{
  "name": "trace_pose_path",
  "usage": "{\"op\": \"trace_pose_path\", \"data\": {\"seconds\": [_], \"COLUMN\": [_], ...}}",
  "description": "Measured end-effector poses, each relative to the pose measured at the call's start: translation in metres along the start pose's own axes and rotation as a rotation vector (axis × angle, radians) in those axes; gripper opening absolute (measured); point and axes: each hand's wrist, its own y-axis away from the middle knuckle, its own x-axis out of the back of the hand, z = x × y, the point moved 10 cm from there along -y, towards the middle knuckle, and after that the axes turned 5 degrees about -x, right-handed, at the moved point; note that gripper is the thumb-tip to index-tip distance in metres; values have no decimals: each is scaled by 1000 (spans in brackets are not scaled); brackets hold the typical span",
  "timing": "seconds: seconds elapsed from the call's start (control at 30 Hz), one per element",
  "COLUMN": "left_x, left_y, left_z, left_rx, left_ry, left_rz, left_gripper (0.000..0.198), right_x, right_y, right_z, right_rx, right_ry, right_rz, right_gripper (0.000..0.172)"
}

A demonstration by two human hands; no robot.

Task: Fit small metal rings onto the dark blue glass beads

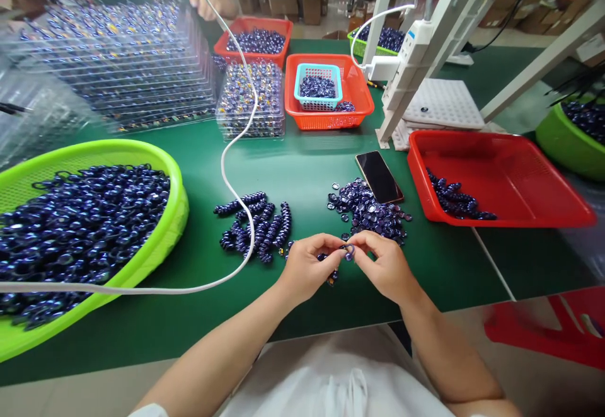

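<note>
Head view: both bare hands meet over the green table (312, 159), near its front edge. Left hand (307, 266): thumb and fingertips pinch a small dark ring (349, 252). Right hand (385, 264): same, pinching the ring from the other side. Ring sits between the two hands, fine detail too small to tell. A few dark bits (333, 276) show below the left fingers, partly hidden.

Just beyond the right hand: loose pile of shiny dark discs (373, 215), phone (379, 176) at its far edge. Left of the hands: dark coils (267, 228) in a cluster. Far left: green basket (177, 206) full of dark loops (85, 215). Right: red tray (524, 177), more coils at its left end. Back: orange tray (331, 121) with a blue basket (317, 103) inside; filled clear trays (155, 77) stacked to its left. White cable (224, 165) curves across the view. Another person's hand (203, 2) shows behind the stack, blurred.
</note>
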Motion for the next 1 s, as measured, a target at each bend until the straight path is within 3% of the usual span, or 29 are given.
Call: {"op": "trace_pose_path", "data": {"seconds": [0.1,0.2,0.37,0.47,0.57,0.67,0.8,0.87,1.0], "left_x": [8,23,35,42,43,38,17,3,-15], "left_y": [-3,-8,-15,-18,-19,-18,-13,-8,1], "left_z": [-1,-2,-5,-4,-4,-4,-4,-2,3], "left_rx": [22,13,10,28,47,44,63,88,87], "left_ry": [34,46,155,212,269,355,554,684,809], "left_rz": [27,106,160,204,206,183,74,8,-68], "left_gripper": [16,18,21,27,25,20,20,20,19], "right_x": [7,12,-24,-42,-42,-26,7,10,10], "right_y": [-8,-24,-57,-69,-69,-55,-25,-12,0], "right_z": [-3,-8,-4,2,2,-6,-11,-5,-3], "right_rx": [49,130,183,153,148,149,41,-14,52], "right_ry": [145,421,963,1072,1071,937,195,-84,-268], "right_rz": [-51,0,-45,-98,-100,-67,53,79,214], "right_gripper": [13,14,8,11,16,16,13,13,9]}}
